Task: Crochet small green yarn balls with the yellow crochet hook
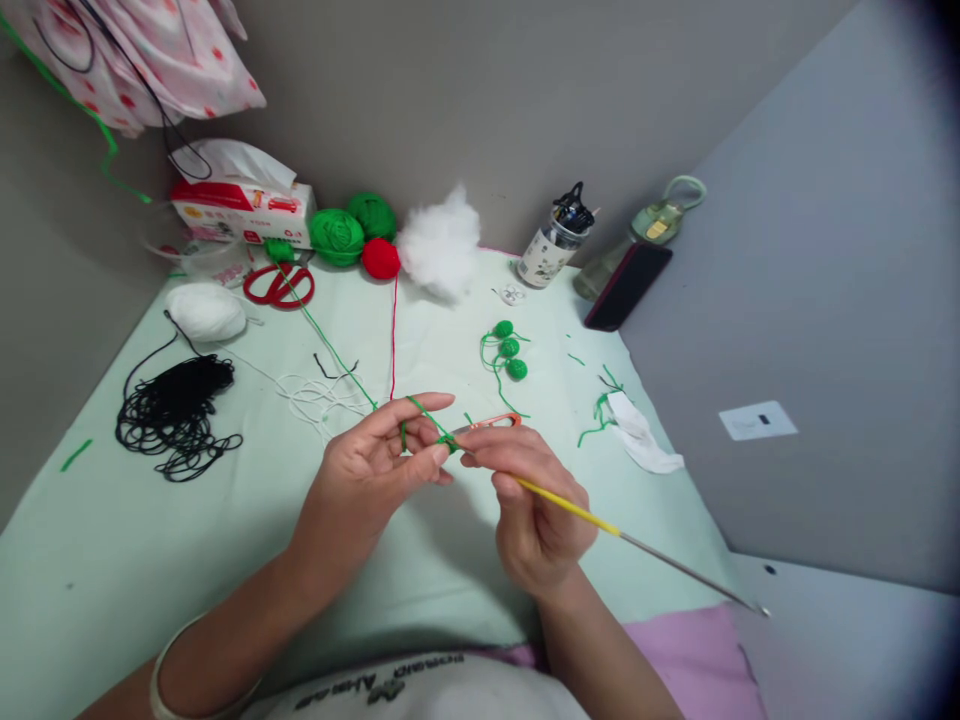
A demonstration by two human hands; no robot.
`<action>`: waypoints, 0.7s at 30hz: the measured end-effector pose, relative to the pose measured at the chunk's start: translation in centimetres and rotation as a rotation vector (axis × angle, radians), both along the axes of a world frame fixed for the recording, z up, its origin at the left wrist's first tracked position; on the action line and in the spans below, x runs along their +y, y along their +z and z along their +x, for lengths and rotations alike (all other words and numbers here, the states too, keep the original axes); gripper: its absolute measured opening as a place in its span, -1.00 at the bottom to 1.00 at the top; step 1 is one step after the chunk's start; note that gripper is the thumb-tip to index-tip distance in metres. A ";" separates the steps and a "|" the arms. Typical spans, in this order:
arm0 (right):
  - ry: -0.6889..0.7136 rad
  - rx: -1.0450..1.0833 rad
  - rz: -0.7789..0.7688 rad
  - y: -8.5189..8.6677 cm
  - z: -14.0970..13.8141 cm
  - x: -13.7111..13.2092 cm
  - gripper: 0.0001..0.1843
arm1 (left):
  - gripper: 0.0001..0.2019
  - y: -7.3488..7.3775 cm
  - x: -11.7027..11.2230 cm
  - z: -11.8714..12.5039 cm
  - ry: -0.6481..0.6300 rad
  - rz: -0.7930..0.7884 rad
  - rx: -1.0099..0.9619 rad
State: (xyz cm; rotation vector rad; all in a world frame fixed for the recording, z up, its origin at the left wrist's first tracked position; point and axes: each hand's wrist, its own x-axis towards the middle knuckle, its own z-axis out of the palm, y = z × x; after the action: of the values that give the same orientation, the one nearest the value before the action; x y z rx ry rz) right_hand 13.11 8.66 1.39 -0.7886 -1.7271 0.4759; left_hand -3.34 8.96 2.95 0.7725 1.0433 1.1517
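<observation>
Left hand (375, 465) and right hand (529, 510) meet fingertip to fingertip, fingers pinched.

A single camera, worn on the person's head, looks forward and steeply down at a pale green table (150, 560) set into a corner. It sits close: the person's own chest fills the near edge, and both forearms reach in from below. The far wall (465, 90) runs across the top, a grey side wall (825, 300) closes the right. The right corners are dark and blurred.
</observation>
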 end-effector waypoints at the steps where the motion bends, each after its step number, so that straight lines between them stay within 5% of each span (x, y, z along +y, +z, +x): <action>1: -0.002 -0.007 0.011 0.1 0.0 0.1 -0.72 | -0.70 0.0 -0.1 0.1 0.021 0.010 0.012; 7: -0.026 -0.079 0.120 -0.3 -0.3 0.2 -0.74 | -0.65 0.2 -0.7 0.8 0.114 0.033 0.119; 13: -0.173 -0.280 0.225 -1.4 -0.2 0.0 -0.61 | -0.51 -0.2 -0.2 0.2 -0.150 -0.216 -0.330; 18: -0.062 0.244 -0.202 0.2 -0.2 0.4 -0.76 | -0.65 -0.1 0.5 -0.4 -0.126 -0.217 -0.372; 21: 0.022 0.367 -0.359 0.7 -0.6 0.7 -0.80 | -0.66 0.0 0.3 -0.2 -0.130 -0.136 -0.314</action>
State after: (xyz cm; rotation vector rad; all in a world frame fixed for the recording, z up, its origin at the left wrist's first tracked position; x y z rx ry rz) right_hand 12.53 9.34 2.05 -0.8718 -1.3260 0.9039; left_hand -3.50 9.26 3.00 0.5233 0.7878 1.0400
